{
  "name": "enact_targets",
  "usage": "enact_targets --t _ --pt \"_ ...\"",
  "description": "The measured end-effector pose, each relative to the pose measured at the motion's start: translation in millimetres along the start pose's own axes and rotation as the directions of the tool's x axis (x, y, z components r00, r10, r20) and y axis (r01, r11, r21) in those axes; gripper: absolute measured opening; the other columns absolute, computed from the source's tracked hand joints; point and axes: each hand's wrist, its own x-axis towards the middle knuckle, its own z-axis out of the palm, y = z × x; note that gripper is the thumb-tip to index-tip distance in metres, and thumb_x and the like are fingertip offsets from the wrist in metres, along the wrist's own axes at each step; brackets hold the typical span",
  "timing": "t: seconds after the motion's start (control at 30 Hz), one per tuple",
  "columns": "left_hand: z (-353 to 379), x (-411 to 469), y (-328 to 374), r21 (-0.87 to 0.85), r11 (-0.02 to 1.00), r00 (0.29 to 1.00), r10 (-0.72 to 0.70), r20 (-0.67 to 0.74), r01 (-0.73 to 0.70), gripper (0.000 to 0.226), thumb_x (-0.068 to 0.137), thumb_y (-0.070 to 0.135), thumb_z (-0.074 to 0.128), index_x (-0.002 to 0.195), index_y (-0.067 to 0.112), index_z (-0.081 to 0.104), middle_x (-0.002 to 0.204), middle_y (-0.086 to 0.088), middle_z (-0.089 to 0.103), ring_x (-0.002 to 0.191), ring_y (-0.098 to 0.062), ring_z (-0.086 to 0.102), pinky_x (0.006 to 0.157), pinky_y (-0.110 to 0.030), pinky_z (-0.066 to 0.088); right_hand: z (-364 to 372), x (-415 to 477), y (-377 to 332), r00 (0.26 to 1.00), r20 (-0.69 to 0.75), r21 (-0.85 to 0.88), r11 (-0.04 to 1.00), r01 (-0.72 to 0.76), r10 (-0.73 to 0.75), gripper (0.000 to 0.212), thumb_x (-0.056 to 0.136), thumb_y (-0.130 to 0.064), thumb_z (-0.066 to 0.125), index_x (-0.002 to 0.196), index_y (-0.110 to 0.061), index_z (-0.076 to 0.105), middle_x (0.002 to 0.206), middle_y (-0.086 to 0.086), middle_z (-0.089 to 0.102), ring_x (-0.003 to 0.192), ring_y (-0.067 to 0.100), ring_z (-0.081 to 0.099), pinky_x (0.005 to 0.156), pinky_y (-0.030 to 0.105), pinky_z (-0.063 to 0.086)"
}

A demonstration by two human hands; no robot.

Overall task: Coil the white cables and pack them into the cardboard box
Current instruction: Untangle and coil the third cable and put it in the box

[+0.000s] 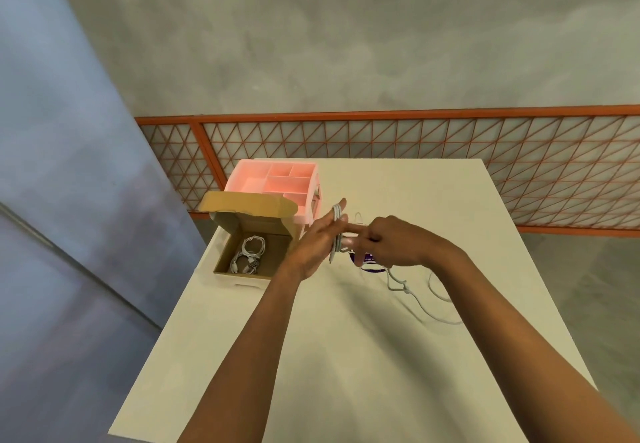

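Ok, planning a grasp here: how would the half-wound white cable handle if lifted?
Probably floppy: the white cable snakes in loose bends over the table. Likely light, since its wraps sit on straight fingers of the left hand.

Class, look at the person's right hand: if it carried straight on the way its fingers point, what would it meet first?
The left hand, almost at once: its straight fingers, wound with the white cable, stand right in front of the right hand. Whether they already touch is unclear.
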Motion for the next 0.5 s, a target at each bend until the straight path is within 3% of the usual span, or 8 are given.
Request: enact_targets --t 0.07,0.13,0.23,0.27,0.33,0.37,0.43,0.5 --pt "1.6 -1.2 -0.6 0.092 0.995 0.999 -0.034 0.034 0.03 0.045 0.102 0.025 0.038 0.147 0.024 0.033 0.134 -0.015 0.056 0.121 -0.032 0.055 0.101 -0.034 0.043 -7.8 0.0 -2.3 0.995 -0.103 0.046 0.999 -0.01 0.015 0.048 0.098 -0.046 0.039 0.071 -0.019 0.068 0.046 -0.017 0.053 0.046 -0.004 0.051 0.048 0.009 0.034" --pt "3.1 -4.7 1.2 0.113 0.993 0.985 -0.058 0.164 0.04 0.04 0.103 0.029 0.034 0.142 0.021 0.039 0.115 -0.012 0.069 0.099 -0.034 0.068 0.098 -0.038 0.048 -13.9 1.7 0.1 0.974 -0.225 0.086 0.996 0.009 0.01 0.04 0.099 -0.042 0.041 0.083 -0.018 0.068 0.056 -0.021 0.053 0.058 -0.001 0.053 0.053 0.011 0.032" --pt "5.9 -11.8 7.8 0.107 0.989 0.955 -0.127 0.269 0.101 0.035 0.104 0.025 0.028 0.135 0.014 0.04 0.078 -0.004 0.074 0.066 -0.017 0.067 0.082 -0.031 0.052 -20.3 3.7 5.0 0.952 -0.304 0.197 0.98 0.019 0.043 0.027 0.098 -0.038 0.046 0.099 -0.014 0.058 0.066 -0.015 0.056 0.056 -0.001 0.053 0.054 0.016 0.034" --pt "6.5 -13.7 8.7 0.082 0.991 0.947 -0.126 0.295 0.106 0.034 0.104 0.025 0.027 0.133 0.013 0.042 0.071 -0.003 0.071 0.06 -0.014 0.064 0.087 -0.039 0.051 -22.0 3.7 5.3 0.949 -0.312 0.231 0.973 0.027 0.048 0.025 0.097 -0.037 0.048 0.099 -0.013 0.055 0.065 -0.012 0.058 0.052 -0.002 0.055 0.054 0.016 0.036" --pt "6.9 -17.7 8.7 -0.014 0.993 0.928 -0.105 0.359 0.117 0.037 0.104 0.025 0.027 0.134 0.011 0.043 0.062 -0.002 0.065 0.051 -0.01 0.058 0.104 -0.057 0.034 -24.6 4.2 7.3 0.942 -0.332 0.269 0.961 0.059 0.035 0.024 0.097 -0.036 0.049 0.1 -0.012 0.053 0.068 -0.003 0.063 0.051 -0.006 0.058 0.056 0.018 0.038" --pt "6.5 -19.1 8.2 -0.073 0.989 0.917 -0.093 0.387 0.131 0.041 0.104 0.025 0.026 0.138 0.009 0.04 0.058 -0.001 0.061 0.047 -0.009 0.054 0.107 -0.059 0.03 -25.2 5.5 9.5 0.937 -0.347 0.287 0.955 0.076 0.03 0.024 0.097 -0.035 0.049 0.1 -0.012 0.053 0.069 0.005 0.064 0.052 -0.003 0.059 0.058 0.02 0.039" --pt "5.7 -20.7 6.9 -0.193 0.968 0.894 -0.059 0.444 0.16 0.046 0.103 0.024 0.024 0.143 0.005 0.035 0.049 0.001 0.051 0.039 -0.005 0.046 0.105 -0.051 0.039 -26.0 8.6 15.1 0.925 -0.378 0.309 0.947 0.082 0.043 0.024 0.097 -0.036 0.05 0.1 -0.012 0.055 0.071 0.012 0.063 0.055 0.005 0.057 0.061 0.024 0.039" --pt "3.5 -21.7 6.8 -0.323 0.928 0.847 0.016 0.531 0.186 0.048 0.102 0.025 0.026 0.143 0.002 0.035 0.044 0.003 0.041 0.033 -0.003 0.039 0.095 -0.043 0.051 -26.2 9.8 20.7 0.922 -0.383 0.331 0.939 0.09 0.046 0.026 0.096 -0.036 0.05 0.101 -0.012 0.06 0.07 0.004 0.061 0.062 0.008 0.054 0.066 0.025 0.041"
